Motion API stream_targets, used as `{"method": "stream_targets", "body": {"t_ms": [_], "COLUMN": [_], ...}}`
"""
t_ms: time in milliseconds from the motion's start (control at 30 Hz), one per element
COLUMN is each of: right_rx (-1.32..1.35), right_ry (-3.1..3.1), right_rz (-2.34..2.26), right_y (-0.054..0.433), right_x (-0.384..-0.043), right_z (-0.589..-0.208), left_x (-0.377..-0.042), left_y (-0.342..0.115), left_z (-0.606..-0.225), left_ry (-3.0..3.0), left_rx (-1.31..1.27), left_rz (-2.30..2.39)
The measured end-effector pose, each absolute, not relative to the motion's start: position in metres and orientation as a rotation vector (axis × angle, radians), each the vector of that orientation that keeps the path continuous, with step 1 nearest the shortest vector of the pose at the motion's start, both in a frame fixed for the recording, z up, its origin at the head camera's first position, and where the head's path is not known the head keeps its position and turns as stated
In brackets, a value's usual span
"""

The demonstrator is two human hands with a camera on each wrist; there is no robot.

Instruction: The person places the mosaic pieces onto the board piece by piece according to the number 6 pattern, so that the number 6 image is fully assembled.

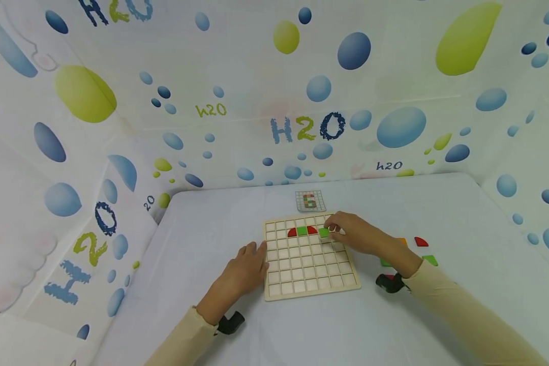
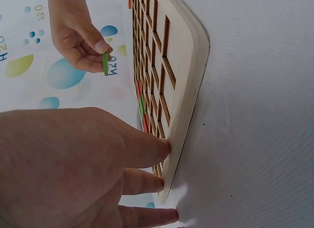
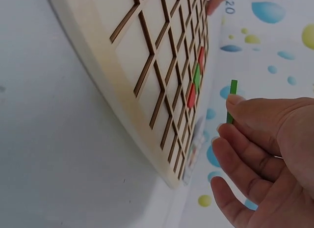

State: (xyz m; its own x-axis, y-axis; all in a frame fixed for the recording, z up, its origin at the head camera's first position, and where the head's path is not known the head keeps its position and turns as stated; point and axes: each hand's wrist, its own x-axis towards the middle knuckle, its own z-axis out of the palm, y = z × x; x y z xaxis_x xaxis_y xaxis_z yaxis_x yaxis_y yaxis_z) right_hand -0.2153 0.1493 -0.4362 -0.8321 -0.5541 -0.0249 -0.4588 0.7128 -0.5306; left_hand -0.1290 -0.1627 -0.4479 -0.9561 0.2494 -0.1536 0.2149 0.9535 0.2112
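Note:
A wooden grid board (image 1: pixel 308 259) lies on the white table, divided into square cells. In one of its upper rows sit a red quarter-round tile (image 1: pixel 292 232), a green square tile (image 1: pixel 301 231) and another red quarter-round tile (image 1: pixel 312 230). My right hand (image 1: pixel 354 231) pinches a green tile (image 3: pixel 232 101) between thumb and fingers, held above the board's upper right part. In the left wrist view that tile shows edge-on. My left hand (image 1: pixel 247 267) rests at the board's left edge, thumb and a finger touching its side.
Behind the board lies a small pattern card (image 1: pixel 309 201) with a printed grid. Right of the board, partly under my right forearm, are loose tiles, among them a red quarter-round piece (image 1: pixel 421 242) and a green piece (image 1: pixel 430 260). A patterned curtain (image 1: pixel 238 101) stands behind the table.

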Motion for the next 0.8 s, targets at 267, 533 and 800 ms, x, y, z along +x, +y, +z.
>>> {"method": "stream_targets", "body": {"t_ms": [267, 533, 800], "right_rx": [-0.913, -0.967, -1.013], "right_ry": [2.707, 2.673, 2.707], "right_rz": [-0.782, -0.803, -0.736], "right_y": [0.132, 0.118, 0.110], "right_x": [-0.218, -0.221, -0.222], "right_z": [-0.440, -0.443, -0.444], "left_x": [-0.129, -0.129, -0.129], "left_y": [-0.163, -0.164, -0.164], "left_z": [-0.449, -0.450, -0.450], "left_ry": [2.923, 2.917, 2.921], "left_rx": [0.348, 0.338, 0.344], "left_rz": [0.289, 0.300, 0.292]}}
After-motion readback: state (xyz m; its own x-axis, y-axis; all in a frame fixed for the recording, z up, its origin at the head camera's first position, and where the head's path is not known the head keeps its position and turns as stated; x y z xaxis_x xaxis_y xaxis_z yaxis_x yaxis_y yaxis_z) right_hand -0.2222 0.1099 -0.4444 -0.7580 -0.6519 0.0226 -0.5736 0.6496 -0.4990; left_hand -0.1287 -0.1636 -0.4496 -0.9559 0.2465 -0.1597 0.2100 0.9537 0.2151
